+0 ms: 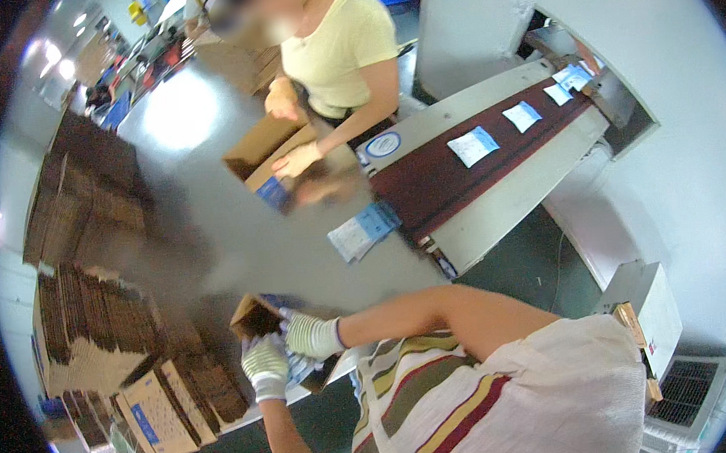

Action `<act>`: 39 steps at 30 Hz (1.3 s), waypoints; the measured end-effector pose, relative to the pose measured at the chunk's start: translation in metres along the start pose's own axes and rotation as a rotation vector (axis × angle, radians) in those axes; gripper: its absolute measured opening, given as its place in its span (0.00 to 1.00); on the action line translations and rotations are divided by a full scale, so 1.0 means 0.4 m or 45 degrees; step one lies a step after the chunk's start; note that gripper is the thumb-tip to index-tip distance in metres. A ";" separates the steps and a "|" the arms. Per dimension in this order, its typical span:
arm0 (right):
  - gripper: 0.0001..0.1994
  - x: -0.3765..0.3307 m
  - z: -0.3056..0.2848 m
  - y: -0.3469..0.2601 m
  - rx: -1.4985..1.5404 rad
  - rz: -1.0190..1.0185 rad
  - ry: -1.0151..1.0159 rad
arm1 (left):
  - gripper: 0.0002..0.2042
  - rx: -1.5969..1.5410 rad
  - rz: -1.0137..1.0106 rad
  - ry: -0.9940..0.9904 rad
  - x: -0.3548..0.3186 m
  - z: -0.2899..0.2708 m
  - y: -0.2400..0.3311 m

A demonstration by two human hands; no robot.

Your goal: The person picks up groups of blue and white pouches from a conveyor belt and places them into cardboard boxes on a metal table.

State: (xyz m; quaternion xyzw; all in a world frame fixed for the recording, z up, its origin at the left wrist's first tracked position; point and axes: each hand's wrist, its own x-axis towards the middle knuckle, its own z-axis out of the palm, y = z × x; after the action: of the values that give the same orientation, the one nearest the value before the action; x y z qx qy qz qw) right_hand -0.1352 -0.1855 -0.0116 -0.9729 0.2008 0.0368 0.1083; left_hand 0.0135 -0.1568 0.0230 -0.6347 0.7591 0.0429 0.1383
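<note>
Both my hands wear white knit gloves with greenish stripes. They are together at a small open cardboard box (255, 315) on the table's near edge. My left hand (265, 364) is closed at the box's left side, its fingers bent over the contents. From the right, my right hand (311, 333) reaches across, fingers curled around the same contents near the box's far edge. Blue-and-white packets (303, 369) show between the hands, partly inside the box. My gloves hide most of the packets and the box walls.
Flattened cartons (100, 321) are stacked at the left. A co-worker in a yellow top (342, 51) handles an open carton (265, 153) across the grey table (246, 235). Loose packets (363, 231) lie by a dark red conveyor belt (492, 150) carrying several more.
</note>
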 end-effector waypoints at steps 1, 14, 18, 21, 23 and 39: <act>0.26 -0.021 0.011 0.001 0.001 0.001 0.153 | 0.09 0.196 0.403 0.582 0.011 0.060 -0.016; 0.57 -0.154 0.036 -0.046 0.513 0.166 0.032 | 0.18 -1.029 -0.434 -0.575 0.107 0.519 -0.048; 0.58 -0.146 0.030 -0.045 0.520 0.019 0.088 | 0.18 -0.856 -0.187 -0.613 0.114 0.505 -0.007; 0.56 -0.147 0.022 -0.028 0.724 0.194 -0.188 | 0.18 -0.571 0.104 -0.652 0.093 0.440 0.023; 0.52 -0.156 0.048 0.006 0.734 0.283 -0.171 | 0.18 -0.409 0.213 -0.599 0.051 0.329 0.060; 0.22 -0.297 0.031 0.631 0.104 0.672 0.097 | 0.23 -0.438 -0.102 -0.485 0.007 0.142 0.218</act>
State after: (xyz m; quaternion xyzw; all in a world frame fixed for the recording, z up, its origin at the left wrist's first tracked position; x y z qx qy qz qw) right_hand -0.3449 -0.3633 -0.0596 -0.8825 0.4527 0.0189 0.1264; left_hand -0.0630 -0.1290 -0.0417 -0.6588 0.6752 0.2847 0.1704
